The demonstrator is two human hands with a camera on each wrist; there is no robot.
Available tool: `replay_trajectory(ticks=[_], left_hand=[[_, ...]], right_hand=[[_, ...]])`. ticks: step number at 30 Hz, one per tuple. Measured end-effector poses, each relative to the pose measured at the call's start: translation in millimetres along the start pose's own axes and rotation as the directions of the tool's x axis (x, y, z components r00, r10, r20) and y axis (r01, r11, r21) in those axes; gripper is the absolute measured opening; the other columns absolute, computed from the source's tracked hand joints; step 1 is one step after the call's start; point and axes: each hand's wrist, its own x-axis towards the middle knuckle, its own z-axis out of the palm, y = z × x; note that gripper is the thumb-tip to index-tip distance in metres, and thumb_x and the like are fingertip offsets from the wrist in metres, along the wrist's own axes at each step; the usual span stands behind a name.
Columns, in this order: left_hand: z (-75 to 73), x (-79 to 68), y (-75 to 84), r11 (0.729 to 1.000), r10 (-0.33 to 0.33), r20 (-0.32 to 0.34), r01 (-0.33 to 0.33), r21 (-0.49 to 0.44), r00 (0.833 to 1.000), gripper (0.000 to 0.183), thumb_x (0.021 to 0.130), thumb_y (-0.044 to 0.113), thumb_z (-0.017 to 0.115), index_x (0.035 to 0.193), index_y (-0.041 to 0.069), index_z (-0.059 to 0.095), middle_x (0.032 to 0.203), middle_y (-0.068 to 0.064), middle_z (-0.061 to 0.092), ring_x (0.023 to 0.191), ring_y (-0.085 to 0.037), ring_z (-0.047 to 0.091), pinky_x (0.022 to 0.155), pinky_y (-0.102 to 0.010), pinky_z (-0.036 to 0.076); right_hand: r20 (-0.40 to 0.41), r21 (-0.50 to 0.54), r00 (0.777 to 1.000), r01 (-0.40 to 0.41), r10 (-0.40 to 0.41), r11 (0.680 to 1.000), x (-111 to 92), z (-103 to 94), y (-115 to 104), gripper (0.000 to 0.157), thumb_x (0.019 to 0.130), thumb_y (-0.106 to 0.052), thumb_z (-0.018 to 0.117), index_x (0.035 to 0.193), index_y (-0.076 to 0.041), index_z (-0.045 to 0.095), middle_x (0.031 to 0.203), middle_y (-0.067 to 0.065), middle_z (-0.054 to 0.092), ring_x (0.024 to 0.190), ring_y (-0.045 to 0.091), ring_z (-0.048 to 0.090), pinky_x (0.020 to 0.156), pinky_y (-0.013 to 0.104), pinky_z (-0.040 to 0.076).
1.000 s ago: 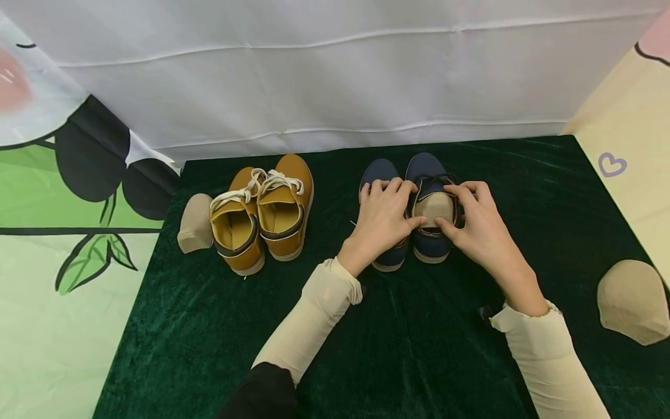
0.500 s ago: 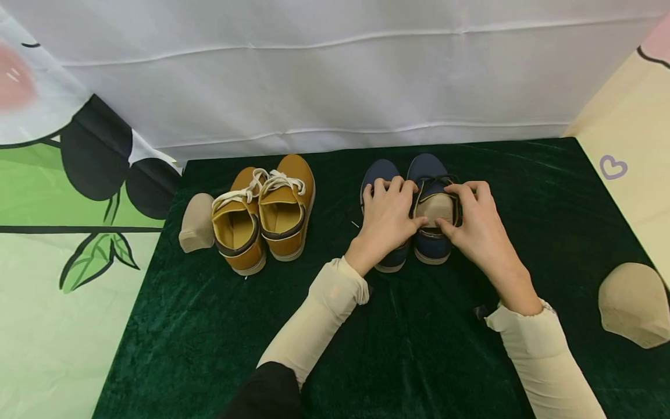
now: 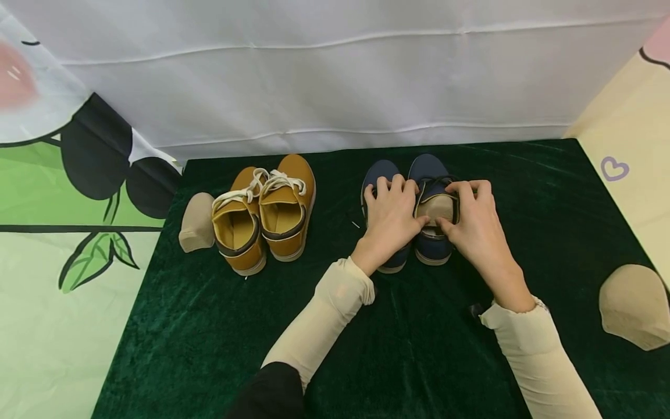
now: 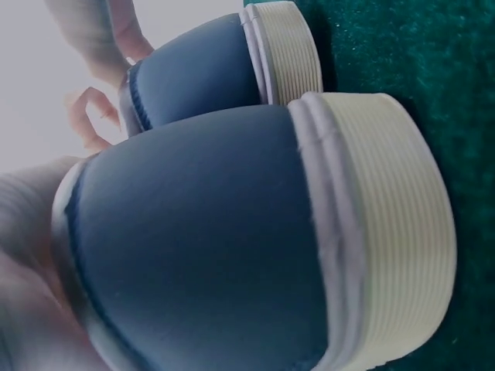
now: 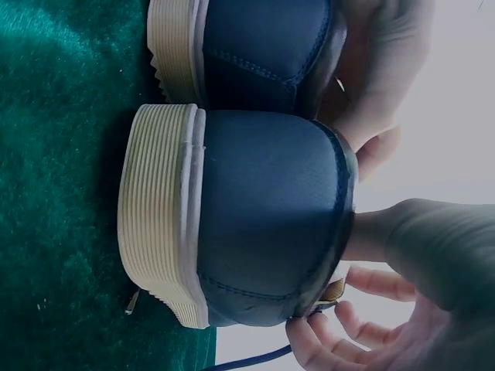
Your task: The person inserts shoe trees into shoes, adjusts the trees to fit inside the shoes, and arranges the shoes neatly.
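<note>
Two navy shoes stand side by side, toes to the back. The right navy shoe (image 3: 433, 250) has a beige, rounded filler (image 3: 438, 208) in its opening, the same kind as the loose ones. My left hand (image 3: 389, 215) reaches across the left navy shoe (image 3: 381, 170), index finger at the right shoe's inner collar and thumb at the filler. On the outer side, my right hand (image 3: 473, 215) grips the collar near the dark laces, its thumb bent into the opening. Both navy heels show in the right wrist view, the right shoe (image 5: 271, 209) nearest.
A pair of tan shoes (image 3: 285, 247) with white laces stands to the left. One loose beige filler (image 3: 196, 224) lies beside them, another (image 3: 634, 305) at the far right. Green velvet (image 3: 209, 355) covers the table; a white cloth (image 3: 340, 87) hangs behind.
Both hands stay at the right navy shoe. The forearms have drawn slightly closer together, the left shifting right and the right shifting left. The filler stays in the opening.
</note>
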Motion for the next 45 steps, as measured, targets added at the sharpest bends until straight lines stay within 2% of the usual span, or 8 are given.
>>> replay_trajectory(ticks=[5,12,21,26,34,45], left_hand=[[5.3,1.2,2.7,1.0,-0.012,-0.04,0.012,0.001,0.999,0.051,0.089,0.054,0.079,0.125,0.022,0.06,0.128,-0.001,0.057,0.13,-0.03,0.045,0.12,-0.063,0.029],[9.4,2.5,5.7,0.999,-0.029,-0.079,0.031,0.027,0.996,0.054,0.09,0.054,0.077,0.128,0.019,0.061,0.128,-0.003,0.059,0.129,-0.03,0.047,0.117,-0.063,0.032],[13.6,3.8,9.5,0.996,-0.053,-0.124,0.062,0.07,0.991,0.05,0.092,0.053,0.075,0.125,0.018,0.062,0.127,-0.005,0.06,0.127,-0.031,0.049,0.115,-0.064,0.035],[15.1,4.5,11.0,0.992,-0.055,-0.134,0.069,0.102,0.989,0.05,0.093,0.051,0.074,0.127,0.017,0.062,0.127,-0.006,0.06,0.127,-0.033,0.05,0.114,-0.064,0.036],[16.3,4.1,9.6,0.993,-0.031,-0.144,0.047,0.11,0.989,0.044,0.092,0.041,0.076,0.126,0.017,0.061,0.127,-0.007,0.059,0.126,-0.032,0.05,0.113,-0.064,0.038],[15.1,4.5,7.9,0.993,-0.02,-0.137,0.036,0.111,0.99,0.04,0.091,0.032,0.074,0.126,0.016,0.061,0.127,-0.007,0.059,0.126,-0.033,0.05,0.113,-0.066,0.037]], right_hand=[[-0.022,-0.009,1.0,-0.013,0.013,1.0,2,2.9,1,0.057,0.085,-0.001,0.081,0.134,0.003,0.05,0.139,0.035,0.036,0.122,0.052,0.043,0.097,0.067,0.043],[-0.032,-0.025,0.999,-0.038,0.037,0.999,6,6.5,1,0.056,0.086,-0.004,0.081,0.133,0.001,0.05,0.14,0.033,0.036,0.123,0.052,0.043,0.084,0.066,0.048],[-0.039,-0.041,0.997,-0.067,0.066,0.997,10,10.6,0,0.056,0.087,-0.006,0.081,0.132,-0.001,0.049,0.14,0.032,0.037,0.122,0.05,0.044,0.074,0.065,0.049],[-0.06,-0.067,0.996,-0.077,0.073,0.995,12,14.3,0,0.052,0.087,-0.005,0.08,0.129,-0.002,0.048,0.137,0.029,0.037,0.118,0.047,0.044,0.069,0.06,0.05],[-0.076,-0.094,0.993,-0.093,0.086,0.991,16,18.5,-1,0.047,0.087,-0.002,0.079,0.122,-0.002,0.048,0.13,0.027,0.037,0.111,0.044,0.043,0.062,0.053,0.047],[-0.076,-0.124,0.993,-0.102,0.093,0.987,22,19.3,-1,0.038,0.087,0.0,0.075,0.115,-0.003,0.049,0.121,0.025,0.037,0.103,0.043,0.044,0.058,0.052,0.045]])
